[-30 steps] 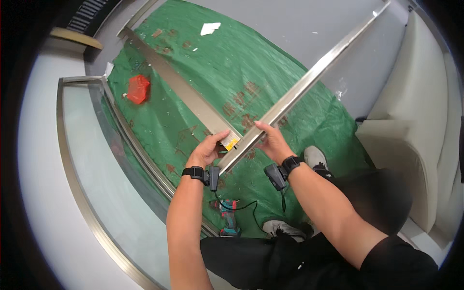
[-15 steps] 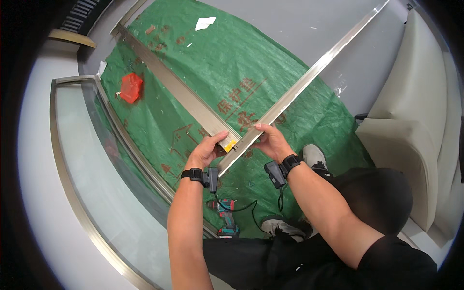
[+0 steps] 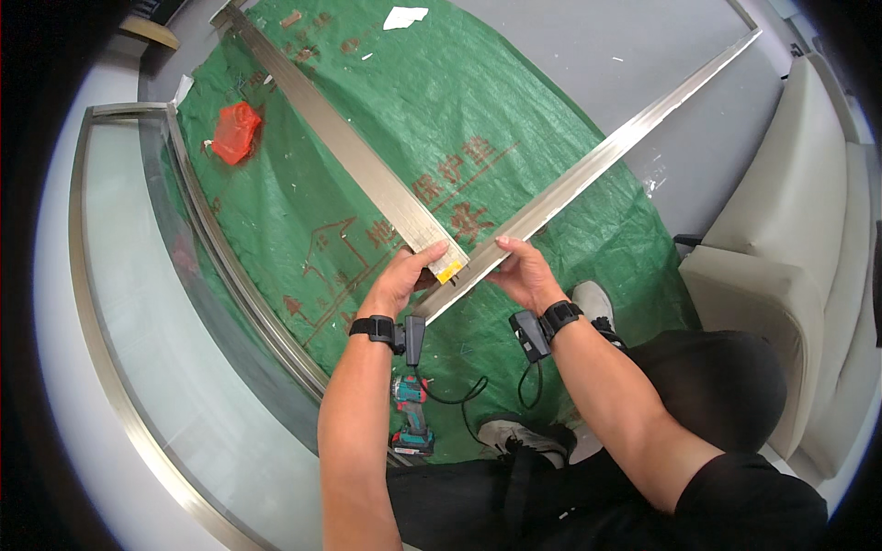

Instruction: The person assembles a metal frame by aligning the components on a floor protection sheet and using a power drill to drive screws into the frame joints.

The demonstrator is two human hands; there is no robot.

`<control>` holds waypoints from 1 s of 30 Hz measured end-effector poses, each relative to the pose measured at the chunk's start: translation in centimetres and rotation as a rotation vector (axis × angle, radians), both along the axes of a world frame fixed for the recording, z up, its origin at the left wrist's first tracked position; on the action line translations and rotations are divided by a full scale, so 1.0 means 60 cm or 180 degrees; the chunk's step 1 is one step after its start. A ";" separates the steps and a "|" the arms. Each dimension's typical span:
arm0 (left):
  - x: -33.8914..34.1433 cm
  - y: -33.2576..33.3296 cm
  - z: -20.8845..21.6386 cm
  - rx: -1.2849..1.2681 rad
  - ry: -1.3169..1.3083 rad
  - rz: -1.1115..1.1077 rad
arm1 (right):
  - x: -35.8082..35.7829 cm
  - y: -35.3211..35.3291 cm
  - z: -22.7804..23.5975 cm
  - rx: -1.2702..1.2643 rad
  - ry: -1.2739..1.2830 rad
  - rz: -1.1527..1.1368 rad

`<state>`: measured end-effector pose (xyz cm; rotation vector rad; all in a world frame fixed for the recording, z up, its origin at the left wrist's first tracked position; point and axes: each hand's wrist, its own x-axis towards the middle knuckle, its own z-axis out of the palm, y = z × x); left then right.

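My left hand [image 3: 404, 278] grips the near end of a wide, ribbed metal profile [image 3: 354, 162], its thumb on top beside a yellow sticker [image 3: 449, 272]. That profile runs away to the far left. My right hand [image 3: 525, 274] is closed round a narrower silver metal profile [image 3: 588, 173], which slants up to the far right. The wide profile's end meets the side of the narrow one at an angle, near the narrow one's close end. Small dark pins or screws show at this joint; whether the ends touch fully I cannot tell. The fingers under both profiles are hidden.
A green protective sheet [image 3: 386, 101] with red print covers the floor. A cordless drill [image 3: 412, 415] lies near my feet. A red plastic bag [image 3: 236, 132] lies at the left, beside a metal-framed glass panel [image 3: 197, 340]. A beige sofa [image 3: 781, 220] stands at the right.
Both hands keep their hold on the two profiles. The joint has shifted slightly right, and the narrow profile's far end sits lower in view. The view itself has moved a little.
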<state>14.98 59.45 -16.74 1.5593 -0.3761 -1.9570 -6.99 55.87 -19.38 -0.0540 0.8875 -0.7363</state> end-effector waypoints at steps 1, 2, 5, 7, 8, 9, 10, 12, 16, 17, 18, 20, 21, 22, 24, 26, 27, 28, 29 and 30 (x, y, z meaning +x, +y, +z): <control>-0.001 -0.001 -0.002 -0.0001 0.0011 0.0002 | -0.002 -0.001 -0.002 -0.0001 0.0011 0.0002; 0.000 0.000 -0.004 -0.0011 0.0005 0.0003 | -0.002 -0.001 -0.003 -0.0001 -0.0060 0.0008; 0.000 0.004 -0.007 -0.0077 -0.0048 0.0050 | -0.001 -0.001 -0.005 0.0014 -0.0192 0.0007; -0.005 0.006 -0.007 -0.0135 -0.0100 0.0100 | -0.004 0.000 -0.006 0.0026 -0.0257 0.0004; -0.007 0.008 -0.011 -0.0202 -0.0096 0.0110 | -0.005 -0.001 -0.005 0.0029 -0.0244 0.0014; -0.008 0.010 -0.014 -0.0270 -0.0093 0.0120 | -0.004 -0.003 -0.003 0.0031 -0.0231 0.0024; -0.010 0.011 -0.018 -0.0381 -0.0107 0.0159 | -0.004 -0.005 -0.002 0.0020 -0.0227 0.0049; -0.014 0.013 -0.017 -0.0327 -0.0101 0.0209 | -0.003 -0.002 -0.003 0.0165 0.0014 -0.0027; -0.007 0.014 -0.020 -0.0261 -0.0107 0.0185 | -0.003 0.001 -0.004 0.0142 0.0027 0.0072; -0.009 0.011 -0.018 -0.0246 -0.0099 0.0132 | -0.005 0.000 -0.005 0.0145 -0.0017 0.0086; -0.012 0.010 -0.016 -0.0246 -0.0084 0.0149 | -0.006 -0.001 -0.006 0.0149 -0.0059 0.0101; -0.014 0.010 -0.012 -0.0223 -0.0342 -0.0028 | -0.001 -0.002 -0.006 0.0186 0.0075 0.0061; -0.012 0.012 -0.013 -0.0217 -0.0344 -0.0006 | 0.004 -0.003 -0.004 0.0222 0.0194 0.0004; -0.010 0.013 -0.013 -0.0231 -0.0283 0.0049 | 0.009 -0.004 -0.001 0.0225 0.0196 0.0025; -0.003 0.017 -0.025 -0.0163 -0.0078 0.0114 | 0.013 -0.007 0.002 0.0199 0.0226 0.0043; -0.002 0.020 -0.031 -0.0118 -0.0128 0.0107 | 0.018 -0.009 -0.003 0.0274 0.0256 0.0100; -0.003 0.018 -0.032 -0.0078 -0.0180 0.0077 | 0.017 -0.011 -0.005 0.0347 0.0282 0.0133; -0.003 0.015 -0.032 -0.0079 -0.0170 0.0081 | 0.014 -0.012 -0.007 0.0345 0.0292 0.0136; -0.002 0.008 -0.015 0.0072 -0.0163 -0.0103 | 0.011 -0.011 -0.003 0.0250 0.0355 0.0187; -0.003 0.005 -0.005 0.0221 -0.0153 -0.0288 | 0.009 -0.009 0.000 0.0155 0.0420 0.0238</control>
